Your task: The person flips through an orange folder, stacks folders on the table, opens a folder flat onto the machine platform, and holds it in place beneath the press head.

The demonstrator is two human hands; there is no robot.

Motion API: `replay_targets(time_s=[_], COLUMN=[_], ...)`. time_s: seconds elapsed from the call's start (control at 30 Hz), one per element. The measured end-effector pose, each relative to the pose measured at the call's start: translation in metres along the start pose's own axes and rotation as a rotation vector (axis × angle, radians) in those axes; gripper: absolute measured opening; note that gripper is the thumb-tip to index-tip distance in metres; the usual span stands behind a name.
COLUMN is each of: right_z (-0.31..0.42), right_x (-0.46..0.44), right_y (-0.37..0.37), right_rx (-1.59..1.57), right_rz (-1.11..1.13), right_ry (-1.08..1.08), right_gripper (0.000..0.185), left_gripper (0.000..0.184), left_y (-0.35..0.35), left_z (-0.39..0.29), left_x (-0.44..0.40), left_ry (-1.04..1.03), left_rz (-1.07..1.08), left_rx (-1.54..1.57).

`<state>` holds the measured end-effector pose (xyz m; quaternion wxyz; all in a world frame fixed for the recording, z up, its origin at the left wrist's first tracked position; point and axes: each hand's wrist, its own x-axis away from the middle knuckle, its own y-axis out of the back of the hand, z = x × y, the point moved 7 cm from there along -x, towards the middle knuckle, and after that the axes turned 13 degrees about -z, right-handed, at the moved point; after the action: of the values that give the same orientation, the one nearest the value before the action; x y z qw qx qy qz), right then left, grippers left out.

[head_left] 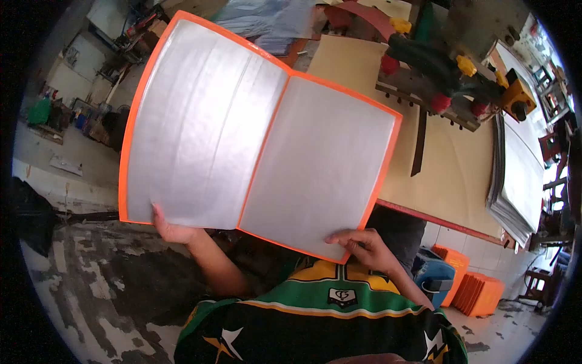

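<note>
An orange folder [395,130] lies open in front of me, tilted. Silvery, see-through plastic sheets [206,121] cover its inner sides, leaving an orange border around them. At the lower left edge, my left hand [174,230] grips the folder, thumb on top and the other fingers hidden behind it. Near the lower right corner, my right hand [365,247] is closed around the edge, with fingertips resting on the plastic. The folder's outer face is out of sight.
A workbench [461,176] stands at right, bearing a dark machine [436,73] with yellow and red knobs. Stacked sheets [518,176] lie at its right side. Orange folders [479,293] and a blue bin [434,276] stand on the floor. Clear plastic [260,21] lies behind.
</note>
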<state>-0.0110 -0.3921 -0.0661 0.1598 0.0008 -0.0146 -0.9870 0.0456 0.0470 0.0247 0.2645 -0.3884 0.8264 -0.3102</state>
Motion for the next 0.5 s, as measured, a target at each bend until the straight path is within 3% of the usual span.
replay_targets(time_s=[0.07,0.17,0.5], right_z=[0.001,0.001,0.005], right_x=[-0.002,0.002,-0.002], right_y=[-0.003,0.006,0.003], right_rx=[-0.018,-0.039,-0.056], right_rz=[-0.009,-0.043,-0.027], right_ry=[-0.046,-0.013,-0.001], right_gripper=[0.027,0.027,0.023], left_gripper=[0.052,0.046,0.043], left_y=[0.012,0.025,0.014], left_z=[-0.002,0.012,0.016], left_x=[-0.006,0.002,0.007], left_ry=[-0.072,-0.165,-0.124], left_rz=[-0.168,-0.189,-0.103], left_rx=[-0.108,-0.171,-0.202])
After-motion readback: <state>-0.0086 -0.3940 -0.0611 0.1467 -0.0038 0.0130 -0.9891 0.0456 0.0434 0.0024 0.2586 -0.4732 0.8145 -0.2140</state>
